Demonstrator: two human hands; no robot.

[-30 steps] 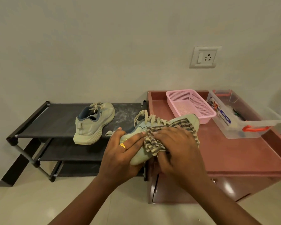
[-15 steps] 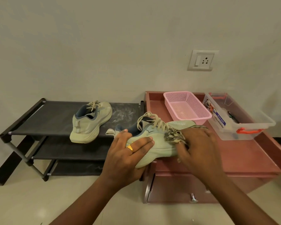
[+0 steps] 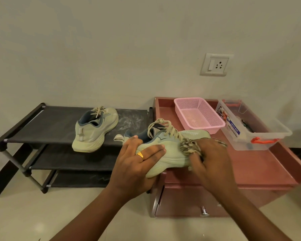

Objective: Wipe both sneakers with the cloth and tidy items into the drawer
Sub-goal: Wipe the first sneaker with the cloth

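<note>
Sneakers [image 3: 172,150]: two; cloth [image 3: 189,147]: one.

Sneaker under your hands [image 3: 170,153]: matt pale-green knit upper, smoother moulded foam sole, flat woven laces. Cloth [image 3: 189,147] bunched against it reads as coarse striped weave with a frayed, nubby edge. Your ring [image 3: 140,155] on the left hand is shiny yellow metal.

Left of that sneaker, the second sneaker [image 3: 94,130] has the same matt upper and ridged sole. It sits on the rack [image 3: 42,122]: dark matt fabric shelves, dusty white smears, dull tubes with plastic joints.

Right of the held sneaker: cabinet top [image 3: 250,164] is smooth reddish laminate with slight sheen; pink basket [image 3: 198,115] perforated plastic; storage box [image 3: 261,133] clear glossy plastic, orange clips. Below, drawer knob [image 3: 204,211] polished metal. Floor [image 3: 24,220] glossy tile.
</note>
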